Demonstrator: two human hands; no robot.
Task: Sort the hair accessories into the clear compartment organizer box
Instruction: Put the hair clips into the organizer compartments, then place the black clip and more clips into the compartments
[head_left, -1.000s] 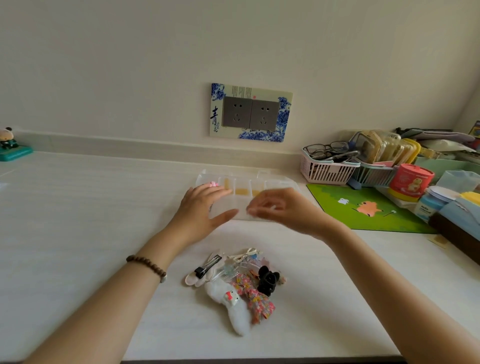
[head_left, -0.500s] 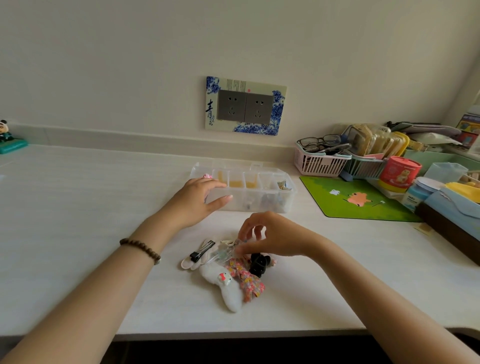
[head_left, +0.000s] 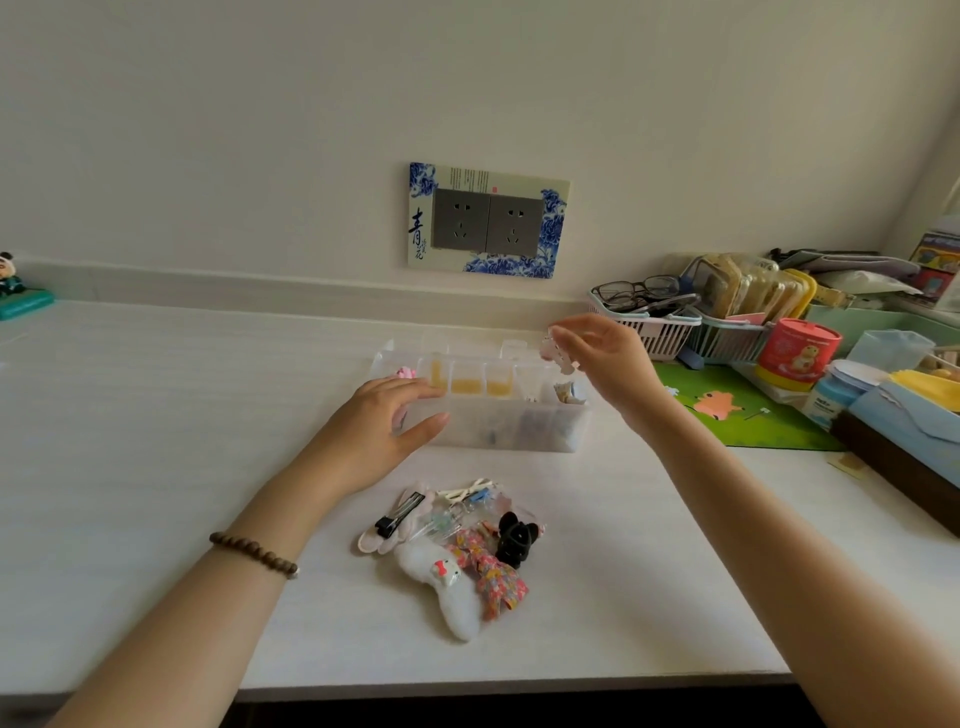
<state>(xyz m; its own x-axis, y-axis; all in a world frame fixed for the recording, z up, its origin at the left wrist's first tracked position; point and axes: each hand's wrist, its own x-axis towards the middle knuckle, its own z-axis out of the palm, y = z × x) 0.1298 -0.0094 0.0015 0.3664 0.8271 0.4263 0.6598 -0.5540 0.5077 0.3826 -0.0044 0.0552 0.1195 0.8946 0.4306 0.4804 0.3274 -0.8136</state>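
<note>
The clear compartment organizer box (head_left: 519, 431) stands open on the white desk, some cells holding yellow and small mixed items. My left hand (head_left: 379, 431) rests against its front left corner, fingers apart. My right hand (head_left: 608, 364) hovers above the box's right end, pinching a small pale pink clip (head_left: 557, 354). A pile of hair accessories lies nearer to me: a black claw clip (head_left: 515, 538), a floral bow (head_left: 491, 574), a white plush cat clip (head_left: 447, 587), a black snap clip (head_left: 400, 514) and several clear small clips (head_left: 462, 506).
White and teal baskets (head_left: 670, 338) with glasses stand at the back right, beside a red tub (head_left: 797, 353), a green mat (head_left: 737, 410) and blue boxes (head_left: 914, 415). A teal figurine base (head_left: 23, 304) sits far left. The desk's front edge runs just below the pile.
My right hand dipped to the pile, picked up the pale pink clip and rose to above the box's right end. My left hand stayed at the box.
</note>
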